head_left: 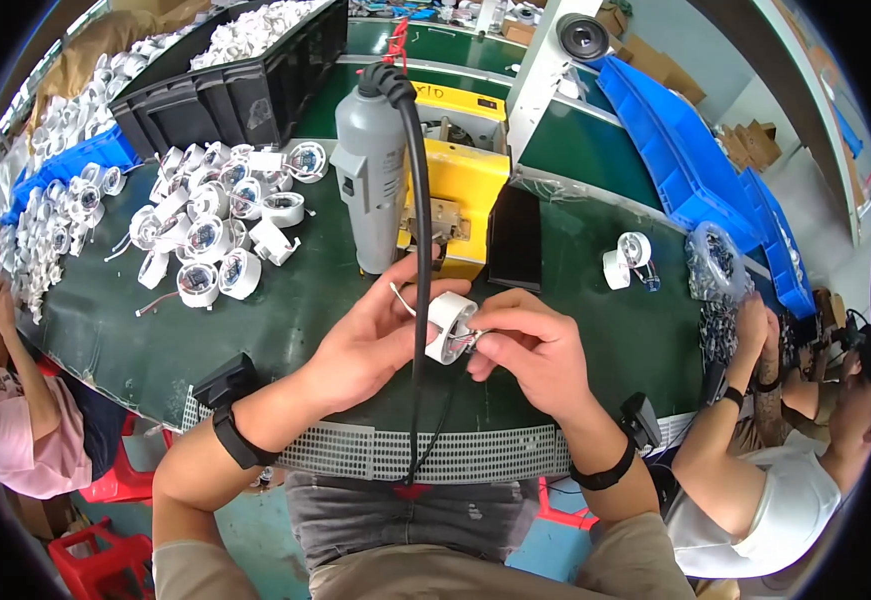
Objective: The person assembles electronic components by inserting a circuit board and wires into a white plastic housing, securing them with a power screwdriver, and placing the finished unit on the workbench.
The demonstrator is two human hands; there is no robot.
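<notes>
A white round plastic housing (450, 312), with thin wires showing in its open end, is tilted above the green table. My left hand (363, 345) is wrapped round its left side, and a white wire sticks up by those fingers. At the open end, my right hand (540, 352) pinches the thin wires; whether a small part is also between the fingertips is hidden. A black cable (422, 230) passes in front of the left fingertips. Just beyond my hands stand a grey handheld power tool (368, 170) and a yellow machine (455, 165).
Many similar white housings (205, 237) lie heaped at the left, before a black crate (225, 105). Two more housings (615, 270) sit at the right, near blue trays (690, 165) and a clear bag (715, 262). Co-workers' arms (745, 350) reach in from both sides.
</notes>
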